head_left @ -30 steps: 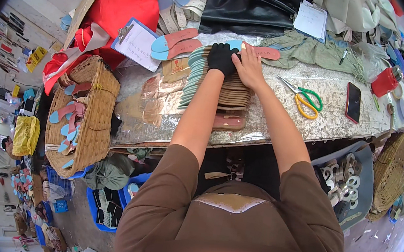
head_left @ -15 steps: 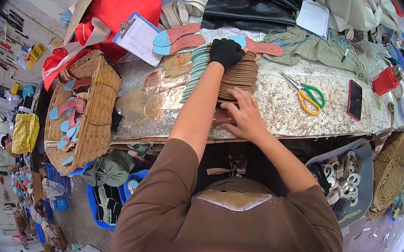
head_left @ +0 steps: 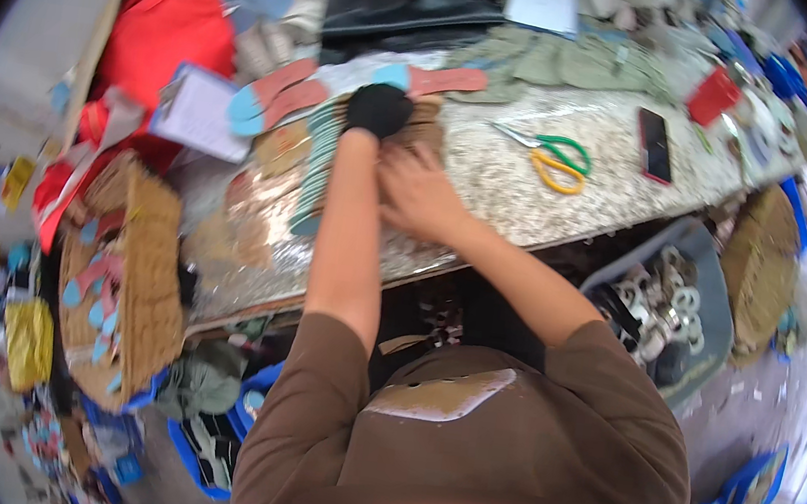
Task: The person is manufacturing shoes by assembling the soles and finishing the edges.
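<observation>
Gloved left hand (head_left: 378, 109) presses flat on the insole stack (head_left: 417, 125); bare right hand (head_left: 418, 193) grips its near side by the table edge (head_left: 566, 240). Stack runs away from her; scissors (head_left: 551, 157) lie rightward, apart.

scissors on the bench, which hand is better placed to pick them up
Probably the right hand: bare, and on the side nearer the scissors. The gloved left hand rests on the sole stack, farther from them.

Shoe workshop, stacked insoles (head_left: 320, 156), scissors (head_left: 551, 157), cluttered marble workbench (head_left: 492, 187)
</observation>
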`<state>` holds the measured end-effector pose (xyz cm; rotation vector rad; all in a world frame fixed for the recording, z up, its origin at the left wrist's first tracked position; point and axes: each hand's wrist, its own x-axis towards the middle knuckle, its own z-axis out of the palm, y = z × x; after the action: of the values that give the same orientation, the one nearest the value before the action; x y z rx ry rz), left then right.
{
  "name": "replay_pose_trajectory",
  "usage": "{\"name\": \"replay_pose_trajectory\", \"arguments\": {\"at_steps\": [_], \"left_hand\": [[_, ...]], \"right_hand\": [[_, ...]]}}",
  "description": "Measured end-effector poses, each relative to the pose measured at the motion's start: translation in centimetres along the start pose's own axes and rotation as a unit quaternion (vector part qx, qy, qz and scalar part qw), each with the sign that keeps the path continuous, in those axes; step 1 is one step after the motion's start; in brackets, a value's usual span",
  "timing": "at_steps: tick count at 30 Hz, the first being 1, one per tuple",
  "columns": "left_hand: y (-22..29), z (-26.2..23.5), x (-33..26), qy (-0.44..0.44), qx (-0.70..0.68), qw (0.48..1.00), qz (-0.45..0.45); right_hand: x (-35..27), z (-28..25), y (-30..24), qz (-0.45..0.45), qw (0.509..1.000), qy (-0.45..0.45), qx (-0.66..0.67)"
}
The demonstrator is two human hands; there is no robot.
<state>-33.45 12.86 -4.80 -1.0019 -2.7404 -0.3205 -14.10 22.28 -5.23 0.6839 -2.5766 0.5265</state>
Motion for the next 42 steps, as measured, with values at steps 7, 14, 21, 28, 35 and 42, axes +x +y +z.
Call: {"name": "replay_pose_trajectory", "arguments": {"at_steps": [7, 14, 21, 28, 35, 42], "left_hand": [[3.4, -0.7, -0.9, 0.029, 0.098, 0.994, -0.022], [4.6, -1.0, -0.6, -0.009, 0.134, 0.989, -0.06], [4.4, -0.5, -0.9, 0.043, 0.127, 0.989, -0.057], [4.9, -0.6, -1.1, 0.039, 0.098, 0.993, -0.056], [3.9, -1.6, -1.5, 0.024, 0.13, 0.989, -0.065], [5.5, 0.0, 0.0, 0.049, 0.098, 0.993, -0.041]], "right_hand": [[-2.0, -4.6, 4.8, 0.005, 0.971, 0.011, 0.238], [-10.3, -18.6, 32.0, 0.364, 0.908, 0.2, -0.063], [-16.3, -22.3, 43.7, 0.567, 0.76, 0.101, -0.301], [-18.0, -21.5, 45.4, 0.533, 0.792, 0.226, -0.197], [-20.4, -26.1, 40.6, 0.488, 0.804, 0.224, 0.255], [-30.2, -27.3, 44.8, 0.518, 0.853, 0.059, -0.019]]}}
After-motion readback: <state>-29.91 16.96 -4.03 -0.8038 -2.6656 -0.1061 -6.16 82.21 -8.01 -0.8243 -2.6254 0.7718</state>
